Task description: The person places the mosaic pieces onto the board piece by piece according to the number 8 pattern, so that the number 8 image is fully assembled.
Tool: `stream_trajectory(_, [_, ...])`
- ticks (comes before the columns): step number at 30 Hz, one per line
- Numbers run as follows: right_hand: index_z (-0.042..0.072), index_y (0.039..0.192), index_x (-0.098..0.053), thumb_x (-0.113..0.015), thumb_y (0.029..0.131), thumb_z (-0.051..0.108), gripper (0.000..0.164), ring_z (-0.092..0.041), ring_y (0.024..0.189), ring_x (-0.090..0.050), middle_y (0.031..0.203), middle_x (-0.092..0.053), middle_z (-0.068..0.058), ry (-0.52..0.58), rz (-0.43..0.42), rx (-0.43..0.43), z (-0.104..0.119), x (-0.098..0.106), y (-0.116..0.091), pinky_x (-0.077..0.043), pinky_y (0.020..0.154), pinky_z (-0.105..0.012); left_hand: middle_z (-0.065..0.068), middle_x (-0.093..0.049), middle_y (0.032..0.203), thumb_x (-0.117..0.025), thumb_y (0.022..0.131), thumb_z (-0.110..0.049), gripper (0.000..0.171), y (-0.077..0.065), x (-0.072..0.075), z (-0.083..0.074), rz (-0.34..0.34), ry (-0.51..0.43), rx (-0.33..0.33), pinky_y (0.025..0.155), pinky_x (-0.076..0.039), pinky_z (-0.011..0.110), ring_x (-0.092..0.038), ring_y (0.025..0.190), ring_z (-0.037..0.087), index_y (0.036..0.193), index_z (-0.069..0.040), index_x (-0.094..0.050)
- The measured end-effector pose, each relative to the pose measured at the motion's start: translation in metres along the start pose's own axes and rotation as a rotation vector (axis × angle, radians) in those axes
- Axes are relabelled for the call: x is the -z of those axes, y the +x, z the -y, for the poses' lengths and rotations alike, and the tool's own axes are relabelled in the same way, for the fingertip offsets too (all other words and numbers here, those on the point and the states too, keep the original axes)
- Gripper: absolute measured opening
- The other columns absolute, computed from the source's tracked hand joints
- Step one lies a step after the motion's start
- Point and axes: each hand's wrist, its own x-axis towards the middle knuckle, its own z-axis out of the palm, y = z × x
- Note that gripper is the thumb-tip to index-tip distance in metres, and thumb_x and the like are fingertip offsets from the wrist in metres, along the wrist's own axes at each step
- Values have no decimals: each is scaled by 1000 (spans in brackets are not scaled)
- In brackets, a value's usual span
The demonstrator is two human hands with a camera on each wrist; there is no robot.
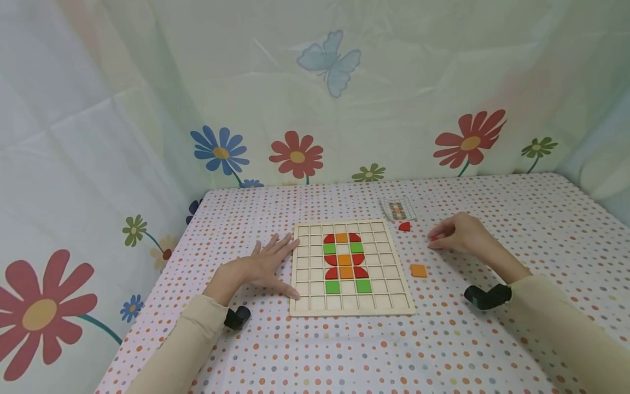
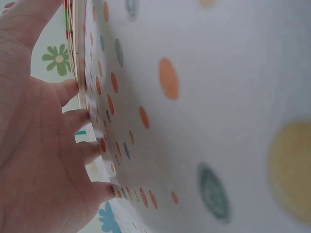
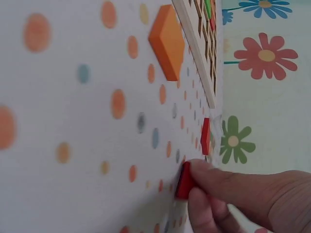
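A square wooden grid board (image 1: 305, 303) lies on the table with red quarter-round, orange square and green square tiles set in its middle cells. My left hand (image 1: 261, 268) rests at the board's left edge, fingers spread, thumb and fingertips touching the frame. To the right of the board, my right hand (image 1: 462, 235) pinches a red tile (image 3: 184, 182) between thumb and fingers, close to the tablecloth. Another red quarter-round tile (image 1: 404, 226) lies between that hand and the board. An orange square tile (image 1: 419, 271) lies nearer to me, beside the board's right edge.
Behind the board's far right corner lies a small pattern card (image 1: 397, 209) in a clear sleeve. A dotted cloth (image 1: 315, 355) covers the table. Flowered hangings (image 1: 394, 109) rise at the back and left.
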Motion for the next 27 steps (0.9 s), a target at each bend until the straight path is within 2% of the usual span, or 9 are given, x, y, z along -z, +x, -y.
stream_trajectory(4, [-6,99,-76,-83,88,6,18,-20,73,-59,81,-71,-7,11,-47,63,-1,-6,-9,-48,63,-30,9,2,176,-83,82,-62,124,1,0,0,3,4,0,127,3,62,8,161,36,170,-15,-9])
stream_trajectory(9, [-7,106,-76,-79,88,2,20,-19,76,-60,84,-69,-7,37,-34,104,13,-16,-20,-49,63,-30,8,4,177,-82,82,-62,124,2,-1,0,16,4,1,127,5,61,10,161,35,170,-16,-8])
stream_trajectory(12, [-6,110,-78,-78,86,1,25,-21,80,-58,92,-70,-9,60,11,146,30,-21,-26,-48,62,-29,8,4,177,-82,83,-62,124,2,-2,0,20,9,3,127,5,61,10,161,35,170,-16,-8])
stream_trajectory(17, [-2,105,-80,-80,87,1,19,-21,86,-59,101,-72,-8,143,108,240,61,-30,-40,-53,65,-27,9,4,176,-82,83,-63,124,2,-2,1,17,8,4,128,5,61,10,161,36,170,-15,-8])
stream_trajectory(21, [1,102,-80,-80,88,2,14,-18,88,-63,100,-71,-3,240,212,322,78,-42,-49,-58,75,-27,8,3,177,-83,82,-61,124,1,-1,1,6,2,7,128,4,61,9,161,35,170,-16,-8])
stream_trajectory(27, [5,98,-81,-79,92,5,6,-11,82,-63,95,-72,2,328,322,414,90,-66,-56,-56,71,-23,8,3,177,-83,82,-61,124,-1,1,-1,1,1,11,128,3,61,9,161,35,170,-17,-8])
